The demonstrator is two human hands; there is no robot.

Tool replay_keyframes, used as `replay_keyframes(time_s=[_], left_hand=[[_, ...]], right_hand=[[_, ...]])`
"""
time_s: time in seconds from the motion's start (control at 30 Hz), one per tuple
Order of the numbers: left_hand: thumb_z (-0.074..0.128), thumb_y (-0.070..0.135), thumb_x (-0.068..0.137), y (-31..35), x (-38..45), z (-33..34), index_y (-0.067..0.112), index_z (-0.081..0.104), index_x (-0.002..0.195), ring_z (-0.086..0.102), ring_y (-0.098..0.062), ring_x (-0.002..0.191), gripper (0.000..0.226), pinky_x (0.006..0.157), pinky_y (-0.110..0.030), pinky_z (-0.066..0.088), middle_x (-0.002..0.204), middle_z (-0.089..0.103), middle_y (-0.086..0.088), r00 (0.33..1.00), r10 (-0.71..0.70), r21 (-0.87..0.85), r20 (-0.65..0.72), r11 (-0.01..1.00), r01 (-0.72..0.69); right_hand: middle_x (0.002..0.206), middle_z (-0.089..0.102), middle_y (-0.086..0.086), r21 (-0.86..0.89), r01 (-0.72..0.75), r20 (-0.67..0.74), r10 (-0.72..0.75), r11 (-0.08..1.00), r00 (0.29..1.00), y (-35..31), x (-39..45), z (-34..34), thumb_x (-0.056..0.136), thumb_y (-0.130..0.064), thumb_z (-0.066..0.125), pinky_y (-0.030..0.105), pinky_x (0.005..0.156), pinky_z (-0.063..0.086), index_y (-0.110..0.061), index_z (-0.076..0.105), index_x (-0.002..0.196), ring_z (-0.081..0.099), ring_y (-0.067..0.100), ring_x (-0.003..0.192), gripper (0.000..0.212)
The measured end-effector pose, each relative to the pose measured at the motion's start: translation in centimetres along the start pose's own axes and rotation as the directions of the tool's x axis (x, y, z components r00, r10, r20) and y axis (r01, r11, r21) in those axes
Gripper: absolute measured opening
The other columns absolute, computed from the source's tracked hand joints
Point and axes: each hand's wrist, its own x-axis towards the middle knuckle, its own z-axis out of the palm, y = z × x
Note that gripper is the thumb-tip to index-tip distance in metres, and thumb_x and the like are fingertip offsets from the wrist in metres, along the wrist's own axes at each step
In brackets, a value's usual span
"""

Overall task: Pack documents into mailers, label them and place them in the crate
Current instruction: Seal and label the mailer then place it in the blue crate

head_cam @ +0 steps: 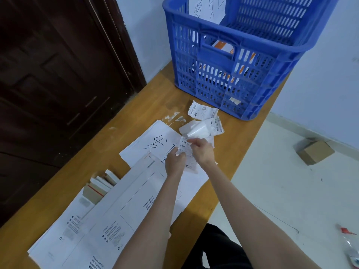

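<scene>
Above the table (pixel 58 193), head view: the left hand (pixel 174 164) and right hand (pixel 202 152) pinch one label (pixel 184 147) between closed fingertips, apparently peeling it, over a mailer (pixel 136 200) lying on the documents (pixel 155 140). The crate (pixel 233 61) stands well apart at the far end. Risks: the thin label may tear, curl onto itself, or stick crooked; loose labels (pixel 202 111) nearby invite a mix-up.

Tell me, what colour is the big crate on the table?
Blue. The crate has slotted plastic walls, clearest in the head view, the only one here.
</scene>
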Motion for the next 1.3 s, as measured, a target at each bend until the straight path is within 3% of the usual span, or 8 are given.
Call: replay_keyframes(time_s=[0.1,0.37,0.53,0.67,0.87,0.97,1.07,1.3], left_hand=[[0.047,0.013,0.092,-0.3,-0.1,-0.4,0.015,0.062,0.109,0.058,-0.023,0.09,0.023,0.081,-0.037,0.052,0.1,0.065,-0.005,0.999,0.03,0.015,0.011,0.999,-0.031],[0.047,0.012,0.086,-1.0,-0.1,-1.6,0.014,0.066,0.093,0.062,-0.025,0.083,0.02,0.058,-0.024,0.042,0.089,0.067,-0.005,0.998,-0.02,-0.043,-0.053,0.999,0.018],[0.06,0.004,0.083,-1.3,-0.2,-2.2,0.004,0.044,0.124,0.061,-0.031,0.104,0.044,0.076,-0.041,0.058,0.122,0.053,-0.006,0.987,-0.151,-0.258,-0.051,0.957,0.133],[0.064,-0.006,0.079,-1.2,-0.4,-2.7,0.008,0.039,0.116,0.057,-0.023,0.095,0.047,0.067,-0.033,0.058,0.117,0.052,-0.005,0.981,-0.146,-0.328,-0.127,0.94,0.097],[0.069,0.007,0.081,-1.9,-0.1,-3.4,0.012,0.057,0.114,0.062,-0.024,0.097,0.036,0.077,-0.037,0.059,0.108,0.059,-0.002,0.984,-0.12,-0.298,-0.134,0.951,0.075],[0.064,0.011,0.083,-2.2,-0.3,-3.6,0.015,0.065,0.095,0.066,-0.022,0.088,0.012,0.066,-0.029,0.056,0.101,0.068,-0.004,0.985,-0.105,-0.302,-0.135,0.951,0.06],[0.059,0.017,0.089,-1.9,-0.7,-3.9,0.021,0.058,0.072,0.064,-0.022,0.079,0.017,0.059,-0.025,0.048,0.08,0.066,-0.002,0.985,-0.126,-0.353,-0.115,0.932,0.079],[0.048,0.032,0.098,-1.6,-1.0,-4.8,0.012,0.06,0.11,0.066,-0.014,0.083,0.026,0.063,-0.023,0.053,0.101,0.068,-0.004,0.982,-0.18,-0.556,-0.057,0.822,0.119]], right_hand=[[0.122,0.06,0.005,-0.02,-0.033,0.049,0.034,0.999,0.998,-0.8,0.7,0.2,0.084,0.002,0.037,0.035,0.096,0.045,-0.016,0.066,0.115,0.054,0.023,0.114,0.046],[0.133,0.051,0.001,0.034,-0.126,0.076,0.123,0.991,0.989,-0.7,0.8,0.7,0.084,0.006,0.034,0.028,0.074,0.043,-0.015,0.042,0.129,0.053,0.025,0.11,0.05],[0.105,0.049,0.011,0.145,-0.267,0.009,0.269,0.953,0.963,-1.0,1.8,-0.3,0.089,-0.004,0.049,0.034,0.073,0.039,-0.003,0.037,0.122,0.048,0.027,0.093,0.035],[0.102,0.048,0.013,0.144,-0.301,0.013,0.302,0.943,0.953,-1.0,1.4,0.2,0.092,-0.009,0.049,0.034,0.071,0.039,0.002,0.036,0.122,0.046,0.025,0.089,0.035],[0.097,0.056,0.006,-0.233,-0.213,-0.037,0.211,0.949,0.977,-0.6,-0.7,1.0,0.089,-0.02,0.048,0.03,0.062,0.04,-0.011,0.048,0.103,0.056,0.027,0.084,0.017],[0.068,0.054,-0.001,-0.009,-0.034,-0.121,0.033,0.999,0.992,-1.0,-2.3,1.8,0.083,-0.014,0.056,0.027,0.052,0.037,-0.013,0.05,0.082,0.052,0.02,0.065,0.006],[0.073,0.059,-0.003,0.174,0.143,0.002,-0.145,0.974,0.989,-2.1,-3.5,2.7,0.077,-0.014,0.068,0.021,0.058,0.044,-0.016,0.061,0.077,0.055,0.011,0.065,0.008],[0.083,0.068,-0.006,0.161,0.159,0.108,-0.178,0.974,0.978,-2.4,-3.6,3.7,0.082,-0.024,0.071,0.018,0.071,0.05,-0.016,0.066,0.083,0.064,0.008,0.081,0.009]])
